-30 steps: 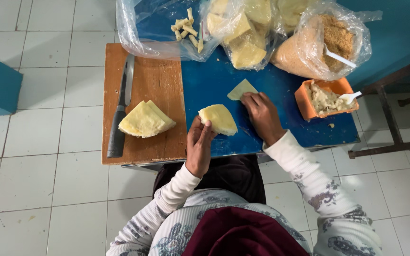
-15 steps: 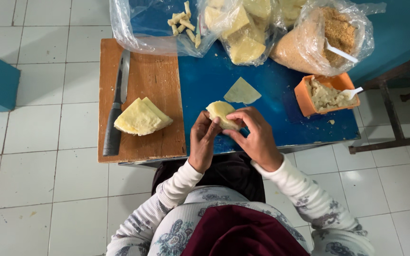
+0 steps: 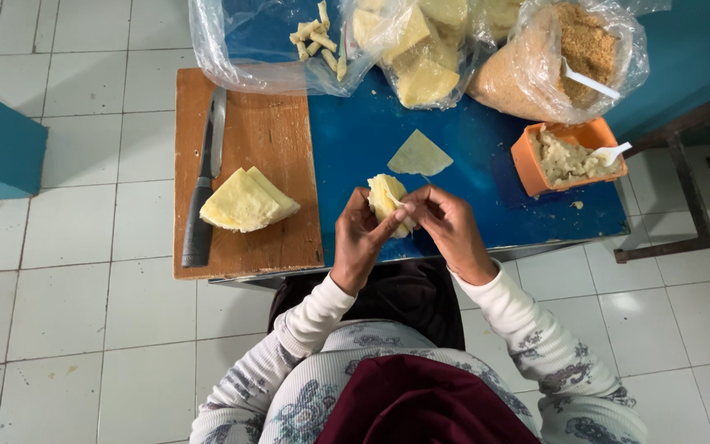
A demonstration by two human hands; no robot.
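We had both hands, left hand (image 3: 361, 234) and right hand (image 3: 447, 224), pinched on a pale yellow folded dough wrapper (image 3: 387, 200) above the blue bench (image 3: 470, 177), half-folded, another flat pale triangular wrapper (image 3: 419, 154) untouched, finished small rolls (image 3: 315, 37) bagged.

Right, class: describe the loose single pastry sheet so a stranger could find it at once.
Start at the blue table, right of the wooden cutting board. Just beyond the hands, a thin pale sheet lies flat alone. Unlike the thick stack on the board, it is one flat piece.
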